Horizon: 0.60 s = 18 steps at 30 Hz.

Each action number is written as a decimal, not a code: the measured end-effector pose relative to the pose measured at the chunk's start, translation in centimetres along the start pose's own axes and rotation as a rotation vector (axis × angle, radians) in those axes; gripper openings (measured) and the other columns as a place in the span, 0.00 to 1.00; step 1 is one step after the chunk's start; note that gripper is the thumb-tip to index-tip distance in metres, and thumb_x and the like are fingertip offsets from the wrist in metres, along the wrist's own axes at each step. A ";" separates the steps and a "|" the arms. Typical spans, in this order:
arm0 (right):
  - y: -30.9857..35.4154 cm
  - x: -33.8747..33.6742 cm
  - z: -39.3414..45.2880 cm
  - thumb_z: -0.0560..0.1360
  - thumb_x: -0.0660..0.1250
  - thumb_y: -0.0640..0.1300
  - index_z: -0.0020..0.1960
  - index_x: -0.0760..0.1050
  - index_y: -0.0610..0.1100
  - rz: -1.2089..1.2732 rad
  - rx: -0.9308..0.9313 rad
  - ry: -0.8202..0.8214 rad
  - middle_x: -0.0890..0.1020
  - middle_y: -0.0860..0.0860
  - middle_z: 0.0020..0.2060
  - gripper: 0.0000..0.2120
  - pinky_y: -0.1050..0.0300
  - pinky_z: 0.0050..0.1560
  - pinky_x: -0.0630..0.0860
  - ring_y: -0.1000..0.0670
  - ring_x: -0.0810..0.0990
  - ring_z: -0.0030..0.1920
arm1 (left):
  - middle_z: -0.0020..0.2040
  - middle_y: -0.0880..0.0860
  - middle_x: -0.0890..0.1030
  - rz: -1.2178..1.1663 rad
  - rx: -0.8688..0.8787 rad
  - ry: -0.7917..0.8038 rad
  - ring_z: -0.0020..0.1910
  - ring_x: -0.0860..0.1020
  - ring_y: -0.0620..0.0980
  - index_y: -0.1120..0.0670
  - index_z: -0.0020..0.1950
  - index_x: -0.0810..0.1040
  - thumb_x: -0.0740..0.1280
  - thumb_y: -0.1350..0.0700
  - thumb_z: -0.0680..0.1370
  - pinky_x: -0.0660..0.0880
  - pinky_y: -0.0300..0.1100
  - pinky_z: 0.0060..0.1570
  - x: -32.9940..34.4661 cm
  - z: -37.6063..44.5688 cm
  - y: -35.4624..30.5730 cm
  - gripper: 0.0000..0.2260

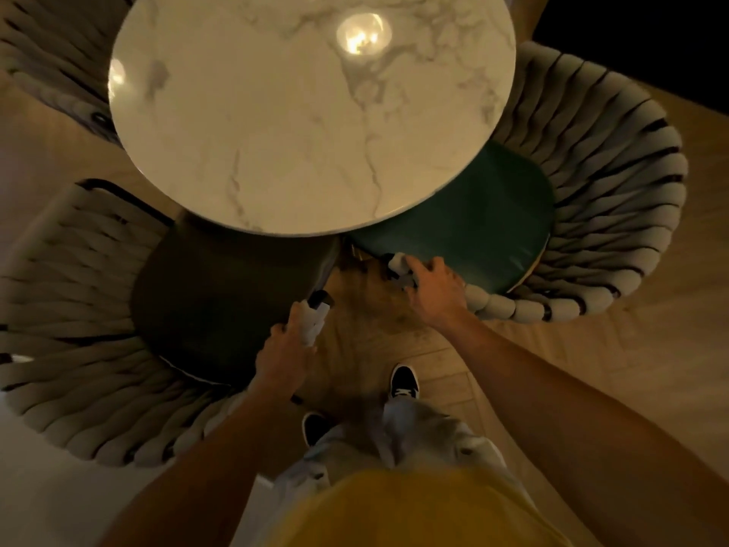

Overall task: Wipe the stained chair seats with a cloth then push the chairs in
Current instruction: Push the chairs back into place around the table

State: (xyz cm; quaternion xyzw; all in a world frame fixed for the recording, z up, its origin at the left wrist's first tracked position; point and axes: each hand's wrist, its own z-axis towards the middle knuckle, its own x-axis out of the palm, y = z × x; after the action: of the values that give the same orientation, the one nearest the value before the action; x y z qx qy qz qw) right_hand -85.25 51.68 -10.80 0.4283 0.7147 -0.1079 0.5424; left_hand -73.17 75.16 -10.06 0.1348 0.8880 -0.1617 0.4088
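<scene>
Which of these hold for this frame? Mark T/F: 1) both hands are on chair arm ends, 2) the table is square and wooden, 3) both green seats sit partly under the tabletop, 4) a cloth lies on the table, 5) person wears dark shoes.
1. True: the left hand grips the padded arm end of the left chair, and the right hand grips that of the right chair.
2. False: the table is round with a marble-look top.
3. True: the left seat and right seat both run under the table edge.
4. False: only light reflections show on the top; no cloth is visible.
5. True: dark shoes with white trim.
</scene>
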 end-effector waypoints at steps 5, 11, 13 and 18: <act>-0.9 0.4 1.3 0.79 0.59 0.47 0.76 0.47 0.60 -0.117 -0.029 0.112 0.67 0.41 0.64 0.31 0.41 0.69 0.62 0.37 0.68 0.66 | 0.70 0.59 0.65 -0.016 0.065 0.032 0.67 0.68 0.60 0.41 0.78 0.42 0.65 0.45 0.77 0.67 0.58 0.63 -0.8 0.5 -0.3 0.39; -1.4 0.0 2.7 0.79 0.60 0.44 0.75 0.42 0.64 -0.140 -0.031 0.209 0.68 0.42 0.64 0.35 0.39 0.65 0.66 0.37 0.70 0.64 | 0.65 0.58 0.68 -0.005 0.105 0.020 0.62 0.71 0.60 0.38 0.75 0.45 0.63 0.44 0.77 0.71 0.59 0.58 -0.9 0.7 0.0 0.34; -1.5 -0.1 2.6 0.79 0.59 0.46 0.75 0.42 0.64 -0.166 -0.055 0.206 0.69 0.41 0.63 0.34 0.39 0.63 0.69 0.37 0.71 0.62 | 0.65 0.57 0.69 0.000 0.097 0.019 0.62 0.72 0.60 0.38 0.75 0.46 0.63 0.46 0.77 0.72 0.60 0.57 -1.1 0.6 -0.1 0.33; -2.4 -0.5 2.7 0.81 0.56 0.50 0.75 0.41 0.64 -0.184 -0.115 0.216 0.70 0.41 0.62 0.31 0.41 0.61 0.70 0.38 0.73 0.60 | 0.65 0.56 0.69 -0.022 0.119 0.004 0.62 0.72 0.57 0.40 0.77 0.48 0.63 0.48 0.78 0.72 0.58 0.58 -1.1 0.2 0.5 0.33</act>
State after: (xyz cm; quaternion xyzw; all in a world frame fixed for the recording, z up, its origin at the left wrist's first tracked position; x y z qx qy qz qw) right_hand -85.16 48.30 -12.21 0.3382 0.8101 -0.0693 0.4739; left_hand -72.16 75.40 -9.44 0.1492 0.8791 -0.2184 0.3965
